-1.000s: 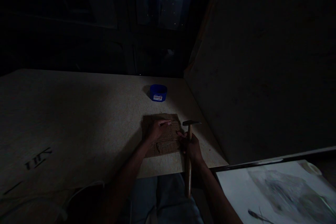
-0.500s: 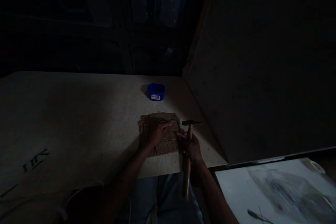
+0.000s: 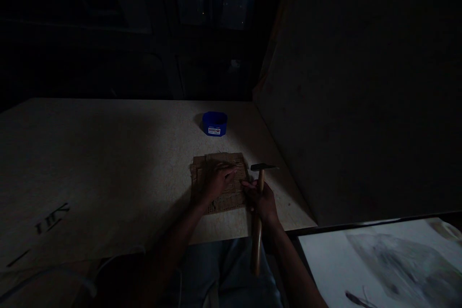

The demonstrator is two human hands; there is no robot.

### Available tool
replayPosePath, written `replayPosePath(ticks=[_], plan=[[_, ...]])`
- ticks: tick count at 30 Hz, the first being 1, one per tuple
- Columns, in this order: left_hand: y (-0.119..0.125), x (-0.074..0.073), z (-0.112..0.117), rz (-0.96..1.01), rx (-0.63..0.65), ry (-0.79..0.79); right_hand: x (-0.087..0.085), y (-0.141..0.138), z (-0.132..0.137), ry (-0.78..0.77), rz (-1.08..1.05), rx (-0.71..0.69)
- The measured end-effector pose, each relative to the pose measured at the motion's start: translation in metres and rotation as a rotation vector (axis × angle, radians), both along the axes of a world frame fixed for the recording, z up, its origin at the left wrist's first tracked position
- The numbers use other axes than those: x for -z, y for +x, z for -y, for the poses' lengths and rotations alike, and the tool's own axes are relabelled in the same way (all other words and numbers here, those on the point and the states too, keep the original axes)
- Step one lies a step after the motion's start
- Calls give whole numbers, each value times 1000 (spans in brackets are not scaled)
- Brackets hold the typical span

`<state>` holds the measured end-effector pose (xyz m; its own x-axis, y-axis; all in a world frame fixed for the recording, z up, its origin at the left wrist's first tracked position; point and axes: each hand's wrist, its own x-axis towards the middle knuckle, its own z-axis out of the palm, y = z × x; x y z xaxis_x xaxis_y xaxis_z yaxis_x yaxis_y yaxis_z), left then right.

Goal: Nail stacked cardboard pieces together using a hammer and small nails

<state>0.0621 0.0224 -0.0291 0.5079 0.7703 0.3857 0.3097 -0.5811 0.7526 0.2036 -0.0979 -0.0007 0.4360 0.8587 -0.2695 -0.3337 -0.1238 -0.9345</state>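
Note:
A brown cardboard piece (image 3: 202,173) with ribbed lines lies near the front edge of a pale board table (image 3: 108,163). My left hand (image 3: 216,182) rests on it, fingers curled with the tips pinched toward the right; anything between them is too small and dark to make out. My right hand (image 3: 262,199) grips the wooden handle of a small hammer (image 3: 259,221) just right of the cardboard. The metal hammer head points right, a little above the table. The handle runs down past the table edge.
A small blue tub (image 3: 214,123) with a label stands behind the cardboard. A large dark upright panel (image 3: 361,106) closes off the right side. At the lower right lies a white sheet (image 3: 361,264) with a grey drawing. The scene is very dim.
Both hands hold nearly the same place. My left fingers have curled in a little on the cardboard; the hammer stays raised beside it. The view shifted slightly.

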Motion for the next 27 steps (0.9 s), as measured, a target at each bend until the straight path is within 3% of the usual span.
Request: replayPosePath(ticks=[6, 13, 22, 27], plan=[[1, 2, 0, 160, 6, -338, 0, 2, -1, -9, -17, -13], [-1, -12, 1, 309, -100, -445, 1, 3, 0, -9, 3, -29], [15, -14, -12, 345, -170, -611, -1, 3, 0, -1, -4, -38], [3, -26, -11, 457, -190, -713, -1, 0, 2, -7, -26, 9]])
